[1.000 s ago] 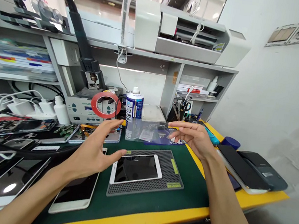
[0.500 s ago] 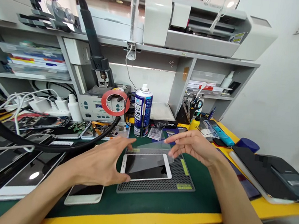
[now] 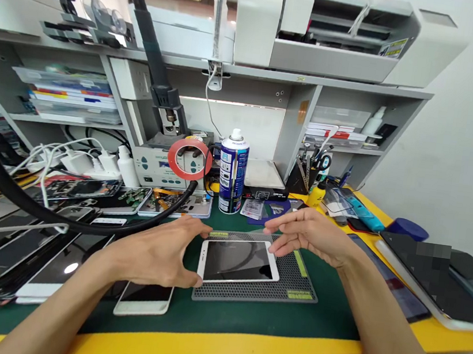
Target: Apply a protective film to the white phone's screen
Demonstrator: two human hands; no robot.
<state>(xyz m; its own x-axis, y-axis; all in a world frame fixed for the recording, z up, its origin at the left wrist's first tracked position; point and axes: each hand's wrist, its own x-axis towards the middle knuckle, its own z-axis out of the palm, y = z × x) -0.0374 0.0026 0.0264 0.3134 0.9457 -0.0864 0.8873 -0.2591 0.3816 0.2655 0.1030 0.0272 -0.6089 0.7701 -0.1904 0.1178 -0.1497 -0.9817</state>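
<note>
A white-framed phone (image 3: 238, 261) with a dark screen lies face up on a grey perforated mat (image 3: 247, 294). Around its left end my left hand (image 3: 161, 248) is spread, thumb at the near corner and forefinger by the far one. My right hand (image 3: 311, 236) hovers over the phone's right end, fingers stretched out and slightly apart, fingertips close to the far right corner. A faint clear sheet shows near those fingertips; whether they touch it, I cannot tell. Another white phone (image 3: 144, 299) lies partly beneath my left forearm.
Behind the mat stands a blue spray can (image 3: 232, 170). A red tape roll (image 3: 189, 159) hangs on the grey station, and a thick black hose (image 3: 144, 31) arcs across the left. Phones and boards crowd the left side. A black notebook (image 3: 416, 270) lies right.
The clear sheet was plainly visible, slanting above the phone between my hands; now it is barely visible. Both hands keep nearly the same pose. The whole view has shifted slightly.
</note>
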